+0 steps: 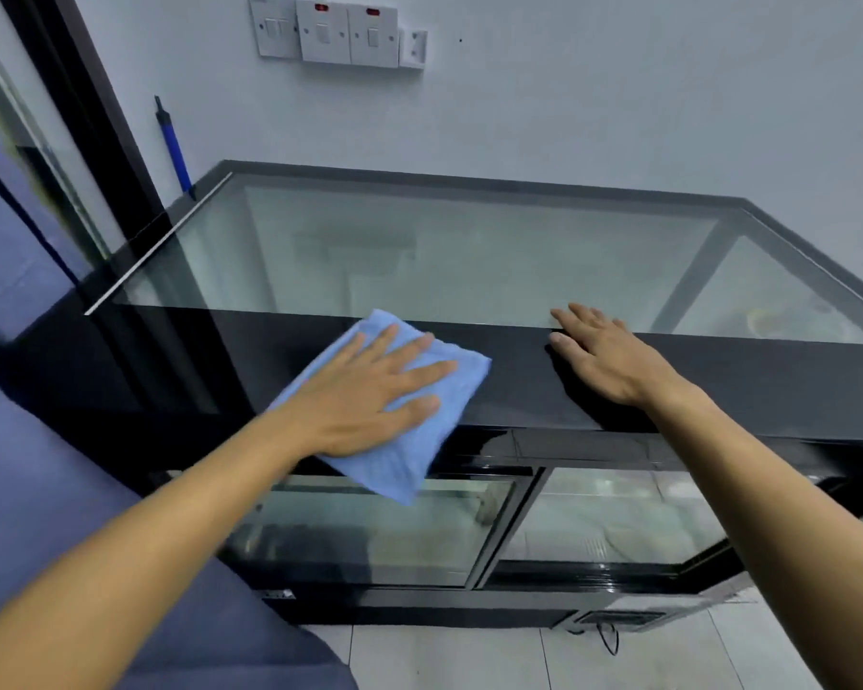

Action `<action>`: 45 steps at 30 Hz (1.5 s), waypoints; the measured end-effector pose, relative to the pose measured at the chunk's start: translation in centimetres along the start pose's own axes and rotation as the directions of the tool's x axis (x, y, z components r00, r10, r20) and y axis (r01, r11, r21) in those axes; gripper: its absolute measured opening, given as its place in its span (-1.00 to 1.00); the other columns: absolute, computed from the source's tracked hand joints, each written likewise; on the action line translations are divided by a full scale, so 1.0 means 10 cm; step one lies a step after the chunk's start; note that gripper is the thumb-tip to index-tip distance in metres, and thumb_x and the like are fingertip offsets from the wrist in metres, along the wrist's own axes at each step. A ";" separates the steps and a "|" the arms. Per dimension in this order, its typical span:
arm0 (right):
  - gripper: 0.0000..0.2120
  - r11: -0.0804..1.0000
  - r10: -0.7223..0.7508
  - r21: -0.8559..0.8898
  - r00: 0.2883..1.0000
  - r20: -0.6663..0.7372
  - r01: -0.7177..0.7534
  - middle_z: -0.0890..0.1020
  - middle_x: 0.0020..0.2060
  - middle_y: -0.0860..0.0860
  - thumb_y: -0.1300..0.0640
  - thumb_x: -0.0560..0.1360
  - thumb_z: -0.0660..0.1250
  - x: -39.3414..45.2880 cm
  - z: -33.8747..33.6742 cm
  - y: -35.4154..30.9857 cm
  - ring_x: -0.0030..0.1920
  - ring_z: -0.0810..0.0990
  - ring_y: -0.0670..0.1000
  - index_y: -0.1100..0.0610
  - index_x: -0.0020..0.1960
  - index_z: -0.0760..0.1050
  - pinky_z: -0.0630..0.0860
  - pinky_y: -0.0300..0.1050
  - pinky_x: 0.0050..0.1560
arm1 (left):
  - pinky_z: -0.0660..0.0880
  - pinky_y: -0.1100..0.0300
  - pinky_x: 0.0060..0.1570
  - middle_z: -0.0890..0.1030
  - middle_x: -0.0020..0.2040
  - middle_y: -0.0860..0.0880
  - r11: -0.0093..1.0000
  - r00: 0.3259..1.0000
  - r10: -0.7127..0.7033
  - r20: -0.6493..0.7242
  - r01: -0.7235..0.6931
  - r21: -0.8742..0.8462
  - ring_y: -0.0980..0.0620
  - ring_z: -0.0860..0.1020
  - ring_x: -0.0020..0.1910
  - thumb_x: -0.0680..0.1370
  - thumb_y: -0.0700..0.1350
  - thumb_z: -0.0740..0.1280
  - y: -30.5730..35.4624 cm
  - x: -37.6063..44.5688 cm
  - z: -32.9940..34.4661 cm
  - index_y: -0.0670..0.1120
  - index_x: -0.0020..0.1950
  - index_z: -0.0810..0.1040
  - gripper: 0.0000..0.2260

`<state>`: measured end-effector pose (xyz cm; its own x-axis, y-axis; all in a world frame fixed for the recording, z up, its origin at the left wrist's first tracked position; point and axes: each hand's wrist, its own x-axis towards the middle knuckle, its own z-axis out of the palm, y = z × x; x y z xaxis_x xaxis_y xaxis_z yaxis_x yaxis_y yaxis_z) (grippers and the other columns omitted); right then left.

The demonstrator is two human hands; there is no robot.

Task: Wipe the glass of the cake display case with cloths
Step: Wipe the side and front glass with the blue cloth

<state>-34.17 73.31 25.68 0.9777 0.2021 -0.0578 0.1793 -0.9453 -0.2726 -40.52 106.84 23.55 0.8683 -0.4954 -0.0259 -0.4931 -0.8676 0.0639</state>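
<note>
Left hand (369, 390) flat, fingers spread, pressing a folded blue cloth (409, 440) onto the black front band of the cake display case (718, 390), cloth's lower corner hanging over the front edge. Right hand (604, 356) flat too, fingers straight, resting bare on the same band, fingertips just reaching the top glass (444, 251). Behind, wall switches (337, 34) and a blue-handled tool (173, 146) leaning on the wall.

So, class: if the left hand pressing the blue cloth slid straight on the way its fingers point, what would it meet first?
Probably the right hand. The left hand lies flat on the blue cloth, fingers pointing right and slightly away along the case's dark band. Only bare band lies between them, though the line might pass just in front.
</note>
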 end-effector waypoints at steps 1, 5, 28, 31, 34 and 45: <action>-0.44 1.000 0.005 -0.001 1.000 0.003 -0.005 0.03 0.67 -0.02 -0.20 0.72 -0.06 -0.06 -0.03 0.14 0.67 -0.05 0.00 -0.08 0.68 0.05 -0.13 0.01 0.65 | -0.17 -0.12 0.61 -0.13 0.70 0.13 0.996 0.996 -0.091 0.001 0.091 -0.004 -0.09 -0.14 0.68 0.55 0.42 -0.31 -0.27 0.00 0.00 0.45 0.52 -0.39 -0.46; -0.43 1.000 -0.003 -0.019 1.000 0.003 0.003 -0.01 0.68 -0.03 -0.22 0.71 -0.09 -0.09 -0.01 0.35 0.67 -0.10 -0.01 -0.11 0.68 0.00 -0.17 0.00 0.65 | -0.03 -0.25 0.58 -0.21 0.70 0.01 0.844 0.842 -0.537 0.060 0.536 0.029 -0.26 -0.09 0.65 0.70 0.25 0.02 -0.91 0.51 -0.18 0.45 0.53 -0.37 -0.41; -0.47 0.992 0.099 0.077 0.994 -0.045 -0.095 0.08 0.67 0.00 -0.04 0.74 -0.01 -0.36 -0.43 1.80 0.67 -0.01 0.01 0.06 0.67 0.09 -0.08 -0.01 0.63 | -0.22 -0.28 0.58 -0.18 0.70 0.09 0.999 0.995 0.023 0.094 -0.026 0.028 -0.18 -0.23 0.67 0.67 0.32 -0.11 2.02 1.50 0.02 0.36 0.64 -0.14 -0.47; -0.48 0.993 0.095 0.077 0.994 -0.058 -0.090 0.11 0.66 -0.03 -0.07 0.74 0.00 -0.56 -0.49 2.10 0.66 0.00 -0.01 0.02 0.67 0.12 -0.09 0.00 0.63 | -0.22 -0.18 0.61 -0.21 0.69 0.16 0.993 0.991 -0.120 0.059 0.120 0.011 -0.06 -0.25 0.67 0.50 0.52 -0.28 1.49 1.05 0.00 0.38 0.62 -0.18 -0.31; -0.48 0.990 0.122 0.085 0.990 -0.073 -0.115 0.11 0.66 -0.01 -0.10 0.73 0.00 -0.69 -0.55 2.36 0.66 0.00 0.01 -0.02 0.66 0.15 -0.10 0.01 0.62 | -0.06 -0.28 0.58 -0.26 0.69 0.04 0.877 0.879 -0.471 0.074 0.458 0.148 -0.25 -0.18 0.66 0.72 0.14 0.05 0.75 1.09 -0.04 0.31 0.61 -0.32 -0.38; -0.52 0.986 0.101 0.145 0.985 -0.142 -0.080 0.17 0.65 -0.03 0.00 0.74 0.01 -0.68 -0.55 2.48 0.65 0.06 -0.03 0.02 0.65 0.20 -0.06 -0.10 0.60 | -0.20 -0.28 0.58 -0.22 0.70 0.07 0.996 0.994 0.057 0.092 -0.063 0.067 -0.22 -0.23 0.66 0.70 0.29 -0.09 2.53 2.06 0.04 0.35 0.63 -0.23 -0.48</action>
<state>-35.81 47.06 24.60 0.9964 0.0672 0.0515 0.0823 -0.9113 -0.4034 -35.17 74.66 24.24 0.8302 -0.5457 -0.1140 -0.5494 -0.8355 -0.0020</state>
